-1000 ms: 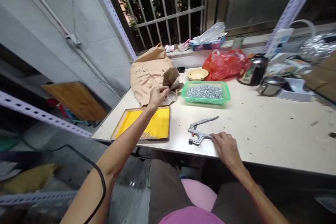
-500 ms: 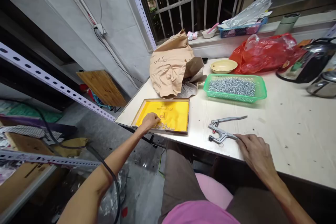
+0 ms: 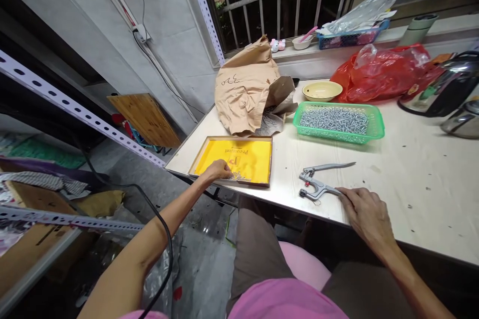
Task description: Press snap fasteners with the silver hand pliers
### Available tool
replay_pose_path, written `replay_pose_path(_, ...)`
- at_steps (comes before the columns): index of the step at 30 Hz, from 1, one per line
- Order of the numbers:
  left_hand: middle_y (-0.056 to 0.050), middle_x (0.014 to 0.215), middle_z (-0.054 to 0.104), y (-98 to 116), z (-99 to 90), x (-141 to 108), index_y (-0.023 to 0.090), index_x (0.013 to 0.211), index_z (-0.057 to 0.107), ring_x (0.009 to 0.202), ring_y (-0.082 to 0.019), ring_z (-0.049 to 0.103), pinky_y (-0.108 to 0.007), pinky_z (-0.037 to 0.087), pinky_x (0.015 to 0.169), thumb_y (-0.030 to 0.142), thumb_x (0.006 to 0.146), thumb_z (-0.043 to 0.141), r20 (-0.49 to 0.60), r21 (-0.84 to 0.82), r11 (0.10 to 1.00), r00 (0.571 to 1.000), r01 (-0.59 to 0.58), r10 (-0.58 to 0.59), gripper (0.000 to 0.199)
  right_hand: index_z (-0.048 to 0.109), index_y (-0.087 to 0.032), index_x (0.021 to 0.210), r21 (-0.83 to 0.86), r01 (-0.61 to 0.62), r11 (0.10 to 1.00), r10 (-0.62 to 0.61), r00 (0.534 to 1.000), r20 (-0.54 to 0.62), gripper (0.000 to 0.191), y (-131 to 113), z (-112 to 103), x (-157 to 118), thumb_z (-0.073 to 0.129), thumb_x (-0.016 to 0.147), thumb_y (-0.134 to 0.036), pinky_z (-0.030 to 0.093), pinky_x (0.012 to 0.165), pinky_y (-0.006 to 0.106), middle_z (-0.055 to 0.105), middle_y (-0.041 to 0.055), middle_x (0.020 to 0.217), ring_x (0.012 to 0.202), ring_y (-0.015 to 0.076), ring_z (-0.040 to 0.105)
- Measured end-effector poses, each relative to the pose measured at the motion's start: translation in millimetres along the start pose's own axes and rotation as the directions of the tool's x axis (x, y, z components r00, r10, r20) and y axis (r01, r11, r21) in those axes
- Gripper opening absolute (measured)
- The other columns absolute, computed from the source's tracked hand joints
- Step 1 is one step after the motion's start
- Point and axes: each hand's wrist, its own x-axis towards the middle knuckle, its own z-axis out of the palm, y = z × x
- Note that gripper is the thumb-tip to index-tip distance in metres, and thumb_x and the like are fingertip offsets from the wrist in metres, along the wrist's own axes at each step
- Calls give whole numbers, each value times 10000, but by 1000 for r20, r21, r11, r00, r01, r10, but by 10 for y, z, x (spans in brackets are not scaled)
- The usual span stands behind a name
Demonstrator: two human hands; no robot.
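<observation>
My left hand [image 3: 218, 170] is in the shallow cardboard tray [image 3: 271, 162] with the yellow lining, its fingers bent together beside a small heap of silvery screw-like pieces [image 3: 240, 177]. What those fingers pinch, if anything, is hidden. On the table's front part lies a pair of grey metal hand-press pliers [image 3: 318, 188], jaws to the left and handles spread. My right hand [image 3: 366, 214] rests at the table edge, thumb and fingers closed on the end of the lower handle. A green plastic basket [image 3: 377, 127] behind the pliers holds many similar silvery pieces.
Behind the tray stands a crumpled brown paper bag [image 3: 243, 89], its mouth showing more metal pieces. A cream dish [image 3: 322, 90], a red plastic bag [image 3: 377, 75] and a metal kettle [image 3: 441, 84] stand farther back. A dark cable [image 3: 170, 254] hangs across my left forearm.
My left hand has shifted slightly right along the heap in the tray. The right hand stays on the pliers' handle. The view has tilted a little.
</observation>
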Motion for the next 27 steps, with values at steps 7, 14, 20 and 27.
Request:
replay_pose_path(7,36,480,508,-18,36,-44,133,598,628,462,-93,456,-204,303,452,312,605,650,-83,-157,987,996,15,-28,180,626,-223,1107,24,2,1000,-2,1000,6,400,-9,-14,8,315,953,-421,349,676,356,564,84,892,791,232,464)
replay_pose_path(14,-28,789,669,340,17,-244,154,789,635,725,-141,592,-225,419,658,207,714,571,-329,-90,990,941,-109,73,112,630,-226,1102,36,-13,999,13,1000,6,337,-38,-46,45,367,948,-369,332,698,348,560,83,885,808,230,455)
replay_pose_path(20,-45,881,671,1236,419,-424,176,888,638,831,-168,601,-271,445,764,180,809,508,-283,176,826,776,-536,564,153,633,-230,1089,49,-70,996,69,997,25,302,-107,-104,113,386,949,-332,328,738,340,557,79,888,840,219,447)
replay_pose_path(27,-106,975,637,1796,1002,-255,150,957,634,931,-200,581,-287,432,785,116,866,411,24,366,748,809,-554,587,243,627,-223,1105,73,-99,992,96,994,55,317,-181,-226,153,351,962,-288,322,749,340,558,87,913,866,217,455)
